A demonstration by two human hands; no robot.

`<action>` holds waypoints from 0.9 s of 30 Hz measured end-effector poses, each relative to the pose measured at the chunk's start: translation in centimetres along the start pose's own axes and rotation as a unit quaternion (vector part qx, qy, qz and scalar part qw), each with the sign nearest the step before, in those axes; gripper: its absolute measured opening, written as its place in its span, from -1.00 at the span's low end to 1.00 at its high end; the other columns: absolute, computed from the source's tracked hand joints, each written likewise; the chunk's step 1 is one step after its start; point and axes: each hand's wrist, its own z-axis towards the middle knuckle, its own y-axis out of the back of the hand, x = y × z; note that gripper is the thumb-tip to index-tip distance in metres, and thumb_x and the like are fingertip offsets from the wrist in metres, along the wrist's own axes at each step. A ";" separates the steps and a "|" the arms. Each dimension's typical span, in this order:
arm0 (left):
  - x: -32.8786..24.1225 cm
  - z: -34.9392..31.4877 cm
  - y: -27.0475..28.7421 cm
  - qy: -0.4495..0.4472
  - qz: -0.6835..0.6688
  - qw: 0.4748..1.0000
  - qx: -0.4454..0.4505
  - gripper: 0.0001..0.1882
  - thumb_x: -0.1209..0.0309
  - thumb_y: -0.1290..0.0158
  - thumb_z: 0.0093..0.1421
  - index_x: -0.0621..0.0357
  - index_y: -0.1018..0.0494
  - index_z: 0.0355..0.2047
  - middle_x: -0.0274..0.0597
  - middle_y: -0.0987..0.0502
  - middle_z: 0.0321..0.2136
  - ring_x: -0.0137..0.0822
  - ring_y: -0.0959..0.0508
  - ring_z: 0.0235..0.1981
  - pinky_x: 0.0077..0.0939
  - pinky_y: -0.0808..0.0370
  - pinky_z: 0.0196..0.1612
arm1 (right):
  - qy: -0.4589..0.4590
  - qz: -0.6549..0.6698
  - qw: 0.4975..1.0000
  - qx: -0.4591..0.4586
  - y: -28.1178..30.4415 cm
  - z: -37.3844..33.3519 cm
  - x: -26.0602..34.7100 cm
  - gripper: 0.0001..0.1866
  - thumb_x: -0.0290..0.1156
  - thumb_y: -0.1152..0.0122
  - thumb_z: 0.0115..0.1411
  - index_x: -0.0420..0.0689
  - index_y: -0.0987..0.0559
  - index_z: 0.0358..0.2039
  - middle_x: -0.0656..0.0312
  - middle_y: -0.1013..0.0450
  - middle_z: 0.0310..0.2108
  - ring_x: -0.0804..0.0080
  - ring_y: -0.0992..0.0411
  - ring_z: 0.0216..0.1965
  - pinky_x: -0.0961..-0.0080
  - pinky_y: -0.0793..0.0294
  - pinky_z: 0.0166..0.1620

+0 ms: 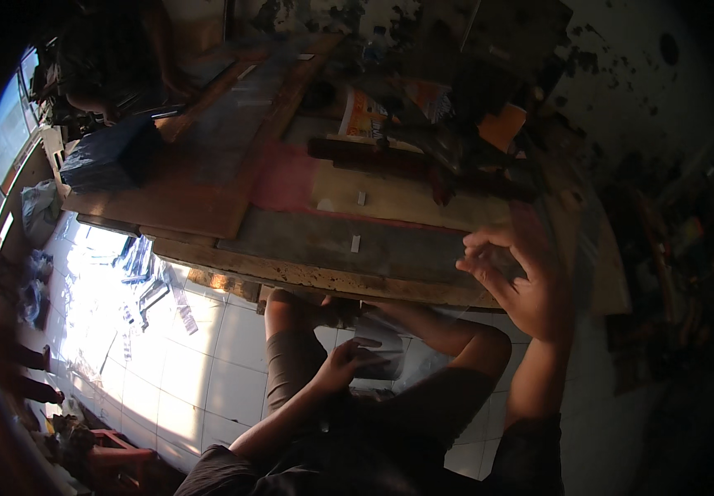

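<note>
**Two hands at the near edge of a cluttered workbench**

The wooden workbench [208, 198] fills the upper middle of the frame; its worn near edge runs from centre left to lower right. Below it, sunlit white floor tiles [167, 355] leave open room at lower left, strewn with scraps. At right centre, the right hand [518, 281] hovers over the bench edge, fingers curled loosely inward, seemingly around a clear, hard-to-see sheet. At lower centre, the left hand [345, 364] pinches a pale plastic bag [382, 343] just above the knee. Small white chips [355, 243] lie on the board.
</note>
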 end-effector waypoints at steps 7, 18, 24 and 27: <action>0.4 -1.3 0.5 0.030 -0.025 0.999 -0.020 -0.60 0.57 0.01 0.22 0.39 -0.44 0.08 -0.01 -0.63 -0.05 -0.29 -0.63 -0.01 -0.40 -0.51 0.14 | 0.058 -0.204 0.977 -0.020 -11.8 4.8 -10.5 -0.63 -0.45 -0.42 0.05 -0.05 -0.55 -0.10 0.29 -0.49 -0.26 0.29 -0.47 -0.17 0.29 -0.39 -0.01; -0.1 -2.2 1.1 0.018 0.030 0.999 -0.026 -0.66 0.46 -0.14 0.17 0.40 -0.58 -0.07 -0.02 -0.55 0.03 -0.23 -0.59 0.06 -0.35 -0.50 0.18 | -0.097 -0.153 0.982 0.046 -18.8 1.2 -15.0 -0.71 -0.40 -0.25 0.14 -0.13 -0.56 -0.10 0.06 -0.49 -0.11 0.09 -0.46 0.02 0.09 -0.43 0.07; -1.4 -2.3 1.4 0.011 -0.012 1.000 -0.012 -0.66 0.65 0.08 0.22 0.39 -0.48 0.00 -0.09 -0.60 -0.02 -0.29 -0.56 0.08 -0.37 -0.46 0.19 | -0.116 -0.119 0.981 0.101 -16.6 -0.8 -10.7 -0.52 -0.15 -0.10 0.38 -0.22 -0.47 0.16 -0.04 -0.35 0.23 0.04 -0.29 0.29 0.06 -0.23 0.32; -1.6 -2.2 1.2 0.046 -0.068 0.997 -0.014 -0.64 0.65 0.08 0.21 0.41 -0.47 0.01 -0.09 -0.59 0.00 -0.27 -0.56 0.09 -0.36 -0.46 0.20 | -0.112 -0.162 0.974 0.115 -17.5 -2.0 -11.0 -0.39 -0.06 -0.05 0.41 -0.25 -0.35 0.29 -0.07 -0.20 0.37 0.06 -0.13 0.42 0.01 -0.08 0.40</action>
